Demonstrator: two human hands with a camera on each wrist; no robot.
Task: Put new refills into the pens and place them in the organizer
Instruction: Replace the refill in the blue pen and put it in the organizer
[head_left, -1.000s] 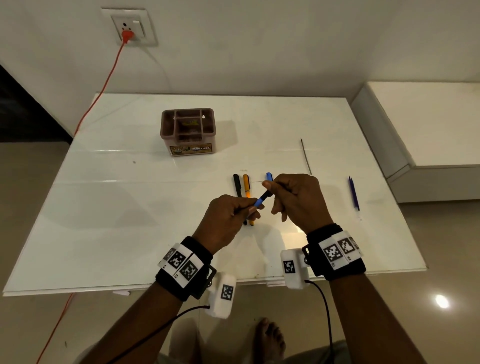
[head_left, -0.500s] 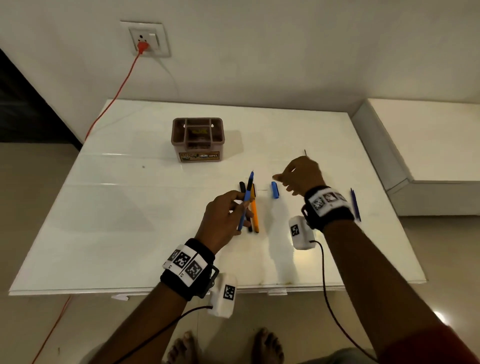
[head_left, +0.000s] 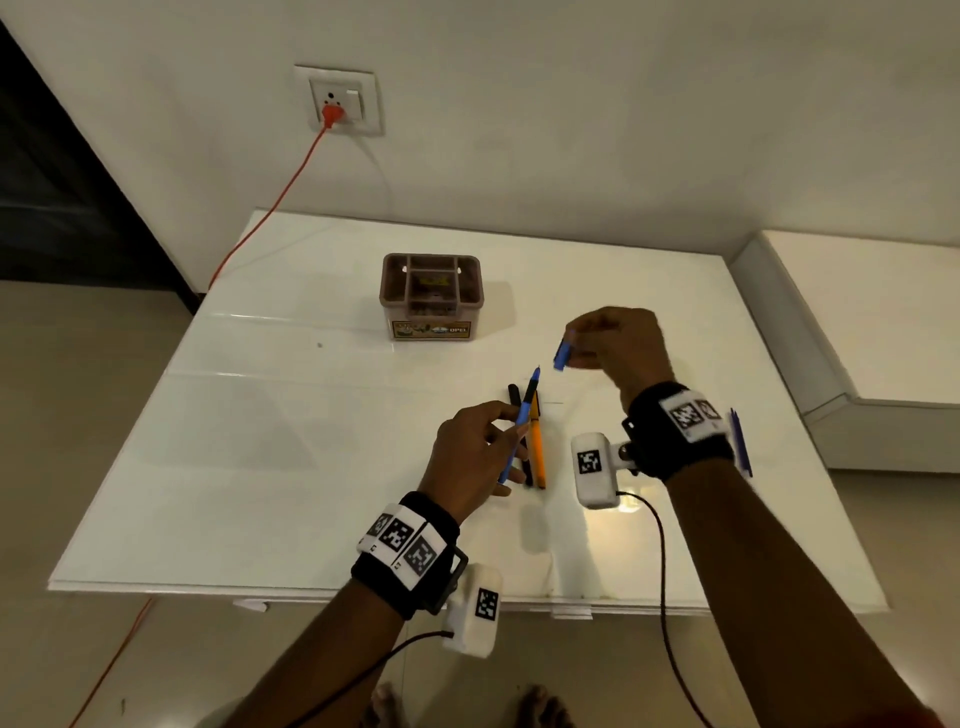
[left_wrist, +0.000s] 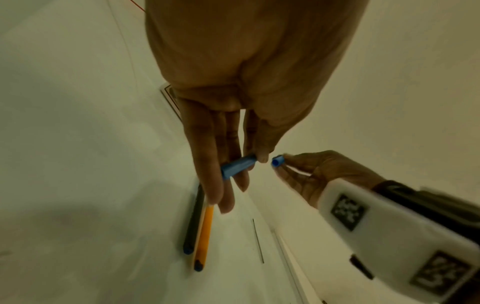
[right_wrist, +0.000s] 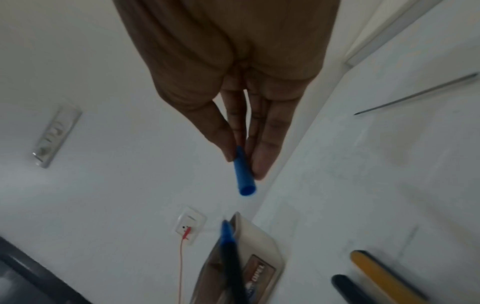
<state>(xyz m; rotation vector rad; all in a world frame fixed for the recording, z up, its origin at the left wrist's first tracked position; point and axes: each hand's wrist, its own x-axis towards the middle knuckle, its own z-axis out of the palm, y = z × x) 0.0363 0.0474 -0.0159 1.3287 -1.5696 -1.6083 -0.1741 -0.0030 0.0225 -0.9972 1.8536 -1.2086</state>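
My left hand (head_left: 475, 452) grips a blue pen (head_left: 521, 421) above the white table (head_left: 291, 447), tip pointing up and away; the same blue pen (left_wrist: 237, 165) crosses my fingers in the left wrist view. My right hand (head_left: 610, 343) is raised and pinches a blue cap (head_left: 561, 354), whose open end shows on the blue cap (right_wrist: 243, 179) in the right wrist view. A small gap separates cap and pen tip. An orange pen (head_left: 536, 447) and a black pen (head_left: 515, 396) lie side by side under my left hand. The brown organizer (head_left: 431, 296) stands farther back.
A thin dark refill (right_wrist: 415, 95) lies on the table to the right. Another blue pen (head_left: 740, 441) lies near the right edge, partly behind my right wrist. An orange cable (head_left: 270, 208) runs from the wall socket (head_left: 337, 101). A white ledge (head_left: 857, 322) adjoins the table's right side.
The right hand has picked the blue cap up off the table and raised it toward the pen tip. The left hand keeps holding the blue pen upright.
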